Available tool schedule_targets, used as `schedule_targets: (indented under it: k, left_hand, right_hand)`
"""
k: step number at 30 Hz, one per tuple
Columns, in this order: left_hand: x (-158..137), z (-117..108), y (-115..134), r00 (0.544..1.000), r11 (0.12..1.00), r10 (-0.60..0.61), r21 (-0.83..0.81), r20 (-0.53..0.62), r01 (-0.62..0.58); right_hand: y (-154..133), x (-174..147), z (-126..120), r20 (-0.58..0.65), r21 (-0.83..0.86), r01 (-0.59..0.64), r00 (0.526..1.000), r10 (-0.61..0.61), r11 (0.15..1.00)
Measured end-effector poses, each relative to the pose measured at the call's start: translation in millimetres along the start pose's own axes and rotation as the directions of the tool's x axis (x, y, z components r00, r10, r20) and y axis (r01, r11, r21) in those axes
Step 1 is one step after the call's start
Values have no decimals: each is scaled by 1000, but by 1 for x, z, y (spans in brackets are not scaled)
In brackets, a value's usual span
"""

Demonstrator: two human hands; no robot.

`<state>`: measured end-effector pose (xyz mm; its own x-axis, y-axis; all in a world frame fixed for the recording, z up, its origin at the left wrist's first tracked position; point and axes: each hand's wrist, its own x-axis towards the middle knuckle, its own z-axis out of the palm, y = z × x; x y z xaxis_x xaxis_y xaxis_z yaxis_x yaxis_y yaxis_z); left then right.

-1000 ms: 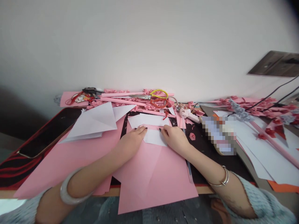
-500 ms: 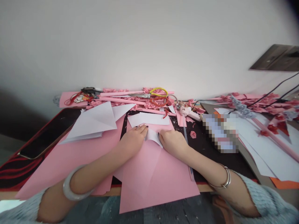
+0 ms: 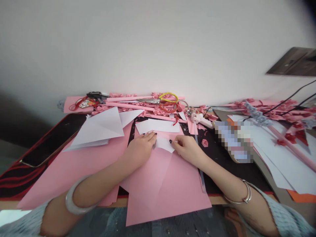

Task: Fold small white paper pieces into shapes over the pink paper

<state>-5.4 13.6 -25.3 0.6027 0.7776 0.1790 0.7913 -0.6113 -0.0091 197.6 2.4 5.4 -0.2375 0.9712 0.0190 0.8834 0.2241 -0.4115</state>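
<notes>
A small piece of white paper [image 3: 164, 144] lies on a sheet of pink paper [image 3: 158, 191] that hangs over the table's front edge. My left hand [image 3: 144, 143] rests flat at the left of the white piece, fingers stretched out and pressing on it. At its right edge, my right hand [image 3: 186, 148] is closed, with thumb and index finger pinching the paper. Just beyond both hands is a separate strip of white paper [image 3: 158, 125]. The fingers partly hide the ends of the small piece.
Scissors [image 3: 160, 99] lie on pink paper flowers and sticks along the wall. A glue gun [image 3: 198, 118] sits right of them, near a small pink paper rose [image 3: 204, 143]. Folded white sheets [image 3: 98, 128] and a phone [image 3: 51, 141] are at left. White sheets [image 3: 271, 154] lie at right.
My right hand has shifted slightly right, its fingers now pinching at the edge of the small white paper, which lies flatter. My left hand stays in place.
</notes>
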Motion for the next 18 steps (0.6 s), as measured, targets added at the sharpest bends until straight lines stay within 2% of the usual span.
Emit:
schedule_targets:
  k: [3,8,14,18]
  left_hand:
    - [-1,-2,2,999,1000,-24,12,-45,25]
    - [1,-4,6,998,1000,-3,-2,-59,3]
    - [1,-7,9,1000,999,-29,-18,-8,28]
    - [0,-8,11,999,999,-39,-27,2,39]
  right_hand:
    - [5,4,1,-59,49,-15,998,18,999]
    - [7,9,6,-183,-46,-61,982,51,997]
    - [4,14,5,-189,-148,-130,977,101,980]
    - [3,13,4,-150,-191,-107,986,78,976]
